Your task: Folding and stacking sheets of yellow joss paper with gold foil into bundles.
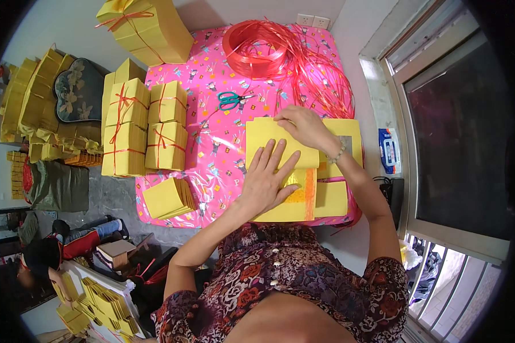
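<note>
A stack of yellow paper sheets (pixel 332 199) lies at the near right of the pink table. Its top sheet (pixel 261 130) is folded over, and an orange strip (pixel 310 194) shows on the paper below the fold. My left hand (pixel 270 174) rests flat on the folded sheet with its fingers spread. My right hand (pixel 308 129), a beaded bracelet at its wrist, is at the sheet's far edge with bent fingers drawn together on the paper. Teal-handled scissors (pixel 230 101) lie beyond the paper, to the left.
Yellow bundles tied with red ribbon (pixel 126 128) stand on the table's left, with a taller one (pixel 149 31) behind. A small yellow stack (pixel 169 198) lies nearer. A coil of red plastic ribbon (pixel 254 48) trails rightward. A window (pixel 460 137) is at right; another person (pixel 43 257) works lower left.
</note>
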`<action>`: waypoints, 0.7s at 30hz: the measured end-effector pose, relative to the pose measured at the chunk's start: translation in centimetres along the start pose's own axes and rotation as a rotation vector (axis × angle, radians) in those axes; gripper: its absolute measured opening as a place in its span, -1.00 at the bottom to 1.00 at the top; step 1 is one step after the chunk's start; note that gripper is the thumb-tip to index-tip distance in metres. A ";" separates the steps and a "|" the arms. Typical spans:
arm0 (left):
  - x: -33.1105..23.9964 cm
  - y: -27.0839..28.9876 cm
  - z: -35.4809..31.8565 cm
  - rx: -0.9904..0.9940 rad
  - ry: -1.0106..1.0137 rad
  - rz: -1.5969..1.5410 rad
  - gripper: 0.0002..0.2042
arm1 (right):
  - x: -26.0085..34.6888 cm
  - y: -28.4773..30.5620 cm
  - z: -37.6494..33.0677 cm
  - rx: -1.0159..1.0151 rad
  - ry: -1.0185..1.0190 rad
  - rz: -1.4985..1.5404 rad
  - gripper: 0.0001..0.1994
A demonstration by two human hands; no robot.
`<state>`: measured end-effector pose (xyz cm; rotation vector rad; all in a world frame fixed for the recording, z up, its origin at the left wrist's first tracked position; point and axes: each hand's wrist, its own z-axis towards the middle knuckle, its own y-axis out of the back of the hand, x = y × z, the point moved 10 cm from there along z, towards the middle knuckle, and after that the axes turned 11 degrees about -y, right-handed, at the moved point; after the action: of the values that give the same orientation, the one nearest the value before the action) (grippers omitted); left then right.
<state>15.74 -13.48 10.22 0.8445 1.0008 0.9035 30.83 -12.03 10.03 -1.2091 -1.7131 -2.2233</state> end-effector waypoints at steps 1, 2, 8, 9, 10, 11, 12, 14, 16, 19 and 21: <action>0.0 0.0 0.0 0.000 0.000 -0.001 -0.27 | -0.1 0.0 0.0 0.001 -0.001 -0.001 -0.83; 0.0 0.1 0.0 -0.007 -0.005 -0.005 -0.27 | 0.1 0.0 -0.1 -0.009 0.021 -0.011 -0.84; -0.2 0.2 -0.1 -0.011 -0.011 -0.006 -0.27 | 0.8 0.2 -0.3 -0.035 0.076 -0.042 -0.86; -0.2 0.2 -0.1 -0.012 -0.012 -0.004 -0.27 | 1.0 0.2 -0.4 -0.041 0.094 -0.067 -0.86; -0.2 0.1 -0.2 -0.011 -0.012 -0.004 -0.27 | 1.0 0.2 -0.5 -0.041 0.093 -0.067 -0.86; -0.3 0.1 -0.2 -0.012 -0.014 -0.003 -0.27 | 0.9 0.2 -0.5 -0.045 0.082 -0.056 -0.87; -0.3 0.1 -0.2 -0.012 -0.017 -0.002 -0.27 | 0.8 0.2 -0.5 -0.048 0.072 -0.046 -0.87; -0.4 0.2 -0.2 -0.011 -0.013 -0.006 -0.27 | 0.8 0.1 -0.5 -0.051 0.083 -0.053 -0.87; -0.4 0.1 -0.3 -0.010 -0.008 -0.011 -0.27 | 0.9 0.1 -0.5 -0.053 0.094 -0.060 -0.87; -0.2 -0.5 -0.2 0.006 -0.018 -0.013 -0.27 | 0.8 0.0 -0.4 -0.033 0.074 -0.062 -0.87; -0.3 -0.8 -0.3 0.023 -0.013 -0.024 -0.27 | 0.7 0.0 -0.6 -0.028 0.059 -0.045 -0.88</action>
<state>15.59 -14.00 9.48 0.8550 1.0099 0.8659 30.03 -12.28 10.44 -1.1089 -1.7102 -2.2918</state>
